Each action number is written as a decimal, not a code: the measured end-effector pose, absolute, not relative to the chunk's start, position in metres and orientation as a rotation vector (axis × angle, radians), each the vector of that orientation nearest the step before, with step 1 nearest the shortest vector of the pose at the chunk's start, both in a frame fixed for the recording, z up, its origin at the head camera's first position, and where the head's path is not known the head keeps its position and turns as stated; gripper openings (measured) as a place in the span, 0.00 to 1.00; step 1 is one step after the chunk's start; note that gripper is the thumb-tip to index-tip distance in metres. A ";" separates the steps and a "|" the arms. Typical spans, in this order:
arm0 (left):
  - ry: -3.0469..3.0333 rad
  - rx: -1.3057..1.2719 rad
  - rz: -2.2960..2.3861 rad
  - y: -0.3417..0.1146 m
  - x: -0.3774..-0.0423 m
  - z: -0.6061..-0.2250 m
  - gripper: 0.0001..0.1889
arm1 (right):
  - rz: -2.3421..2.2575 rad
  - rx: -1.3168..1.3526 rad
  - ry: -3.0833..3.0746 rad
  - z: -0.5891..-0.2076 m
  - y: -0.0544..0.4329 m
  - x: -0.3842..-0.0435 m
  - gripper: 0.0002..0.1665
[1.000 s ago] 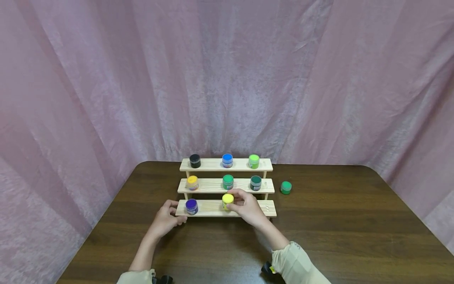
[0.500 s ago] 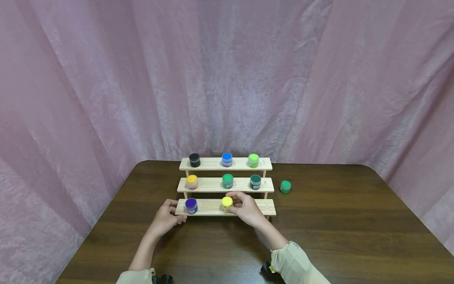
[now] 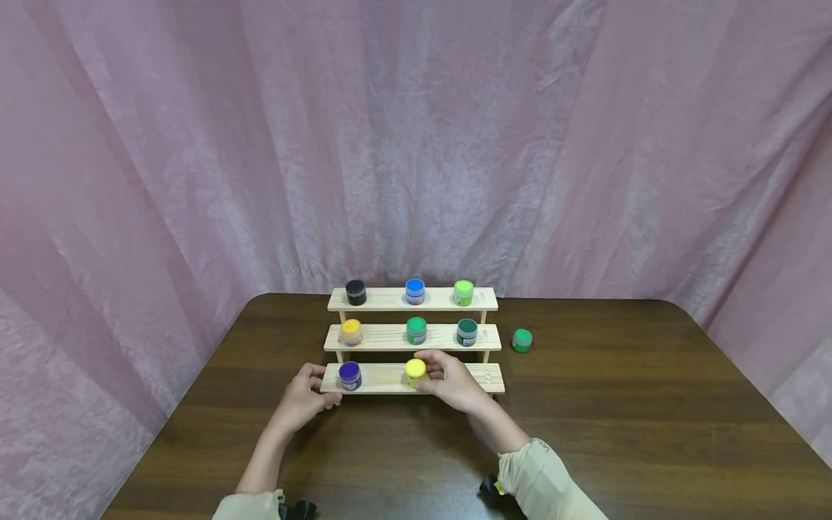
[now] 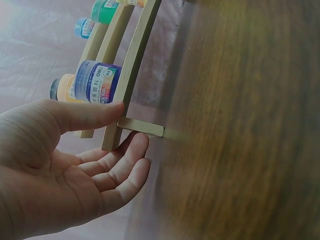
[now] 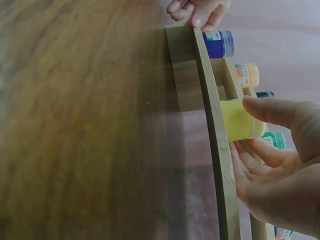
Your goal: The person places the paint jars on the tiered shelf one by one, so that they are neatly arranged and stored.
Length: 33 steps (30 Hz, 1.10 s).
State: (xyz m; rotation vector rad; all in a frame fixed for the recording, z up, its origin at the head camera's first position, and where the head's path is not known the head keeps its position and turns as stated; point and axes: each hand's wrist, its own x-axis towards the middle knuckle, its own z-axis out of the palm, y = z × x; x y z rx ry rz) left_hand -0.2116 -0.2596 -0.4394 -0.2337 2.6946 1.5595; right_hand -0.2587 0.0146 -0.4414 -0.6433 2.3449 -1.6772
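On the bottom tier of a three-tier light wooden rack (image 3: 383, 378) stands a yellow paint jar (image 3: 414, 370). My right hand (image 3: 456, 384) pinches this jar from its right side, the thumb at the front in the right wrist view. At the left end of the same tier my left hand (image 3: 302, 401) holds the board, thumb on the front edge (image 4: 137, 65) and fingers curled around below. Just right of that hand sits a purple paint jar (image 3: 349, 375), its label facing front in the left wrist view.
The middle tier bears orange-yellow (image 3: 352, 332), green (image 3: 416, 331) and dark green (image 3: 466, 332) jars. On top are black (image 3: 355, 292), blue (image 3: 414, 292) and light green (image 3: 464, 292) jars. Another green jar (image 3: 522, 340) stands on the brown table (image 3: 617, 404). A pink curtain (image 3: 416, 144) hangs behind.
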 end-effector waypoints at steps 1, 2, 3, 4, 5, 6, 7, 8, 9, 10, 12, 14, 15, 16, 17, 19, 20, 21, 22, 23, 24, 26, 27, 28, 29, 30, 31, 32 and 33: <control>2.695 -0.235 1.559 -0.259 -0.211 -0.440 0.28 | -1.676 -0.644 2.342 -0.442 0.016 -0.259 0.31; 2.694 -0.235 1.558 -0.259 -0.211 -0.440 0.28 | -1.674 -0.646 2.337 -0.441 0.017 -0.258 0.32; 2.695 -0.236 1.557 -0.259 -0.211 -0.441 0.28 | -1.672 -0.647 2.334 -0.441 0.018 -0.258 0.32; 2.695 -0.237 1.556 -0.259 -0.211 -0.441 0.28 | -1.671 -0.651 2.332 -0.441 0.019 -0.258 0.32; 2.693 -0.237 1.556 -0.259 -0.210 -0.442 0.28 | -1.668 -0.655 2.333 -0.440 0.020 -0.258 0.33; 2.692 -0.238 1.559 -0.260 -0.210 -0.442 0.28 | -1.664 -0.661 2.335 -0.439 0.021 -0.258 0.33; 2.693 -0.240 1.561 -0.260 -0.210 -0.442 0.28 | -1.658 -0.670 2.339 -0.437 0.023 -0.258 0.32; 2.692 -0.241 1.562 -0.260 -0.209 -0.443 0.28 | -1.652 -0.681 2.343 -0.435 0.024 -0.258 0.32; 2.693 -0.239 1.563 -0.260 -0.209 -0.443 0.28 | -1.648 -0.689 2.345 -0.433 0.026 -0.258 0.31; 2.691 -0.240 1.566 -0.261 -0.209 -0.443 0.28 | -1.650 -0.698 2.339 -0.430 0.028 -0.258 0.30; 2.692 -0.244 1.565 -0.261 -0.209 -0.443 0.28 | -1.660 -0.691 2.313 -0.425 0.031 -0.259 0.28; 2.696 -0.245 1.557 -0.262 -0.209 -0.443 0.28 | -1.674 -0.679 2.286 -0.419 0.035 -0.259 0.26; 2.697 -0.244 1.555 -0.263 -0.209 -0.442 0.28 | -1.686 -0.673 2.272 -0.416 0.037 -0.259 0.25; 2.698 -0.247 1.552 -0.263 -0.209 -0.442 0.28 | -1.698 -0.662 2.257 -0.414 0.039 -0.260 0.24; 2.699 -0.248 1.550 -0.263 -0.209 -0.442 0.28 | -1.707 -0.649 2.245 -0.412 0.041 -0.260 0.24; 2.700 -0.246 1.551 -0.264 -0.209 -0.442 0.28 | -1.722 -0.642 2.229 -0.410 0.045 -0.261 0.23; 2.698 -0.247 1.552 -0.264 -0.209 -0.441 0.28 | -1.731 -0.636 2.225 -0.409 0.046 -0.262 0.23; 2.699 -0.245 1.554 -0.264 -0.209 -0.441 0.28 | -1.739 -0.633 2.220 -0.407 0.047 -0.263 0.23; 2.700 -0.243 1.555 -0.264 -0.209 -0.441 0.28 | -1.748 -0.629 2.214 -0.406 0.048 -0.263 0.23; 2.699 -0.239 1.557 -0.264 -0.209 -0.442 0.28 | -1.752 -0.625 2.214 -0.405 0.049 -0.264 0.23; 2.698 -0.235 1.557 -0.263 -0.209 -0.442 0.28 | -1.756 -0.622 2.220 -0.403 0.051 -0.264 0.23; 2.698 -0.231 1.558 -0.263 -0.209 -0.442 0.28 | -1.760 -0.616 2.251 -0.399 0.053 -0.264 0.23; 2.696 -0.230 1.562 -0.263 -0.210 -0.442 0.28 | -1.763 -0.613 2.267 -0.396 0.055 -0.264 0.23; 2.696 -0.228 1.563 -0.262 -0.210 -0.443 0.28 | -1.770 -0.610 2.284 -0.394 0.057 -0.264 0.23; 2.695 -0.232 1.564 -0.262 -0.211 -0.443 0.28 | -1.775 -0.602 2.303 -0.392 0.060 -0.264 0.22; 2.696 -0.233 1.564 -0.261 -0.211 -0.443 0.27 | -1.783 -0.596 2.323 -0.390 0.062 -0.264 0.22; 2.697 -0.233 1.564 -0.261 -0.211 -0.443 0.27 | -1.789 -0.590 2.343 -0.388 0.065 -0.264 0.22; 2.699 -0.231 1.564 -0.261 -0.212 -0.442 0.27 | -1.796 -0.581 2.363 -0.386 0.068 -0.264 0.22; 2.699 -0.230 1.565 -0.260 -0.212 -0.442 0.27 | -1.810 -0.566 2.373 -0.385 0.071 -0.264 0.22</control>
